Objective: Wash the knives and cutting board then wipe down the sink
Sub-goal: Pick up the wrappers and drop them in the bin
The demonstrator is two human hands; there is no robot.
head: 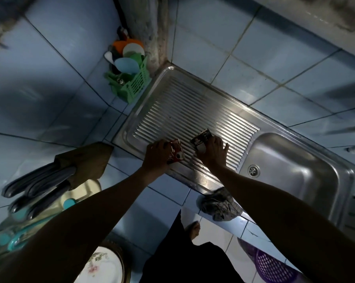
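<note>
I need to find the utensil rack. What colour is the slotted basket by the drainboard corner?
Green, in the head view: the basket.

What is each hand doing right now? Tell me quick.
Left hand: holding a red sachet over the draining board.
Right hand: holding a dark sachet.
</note>
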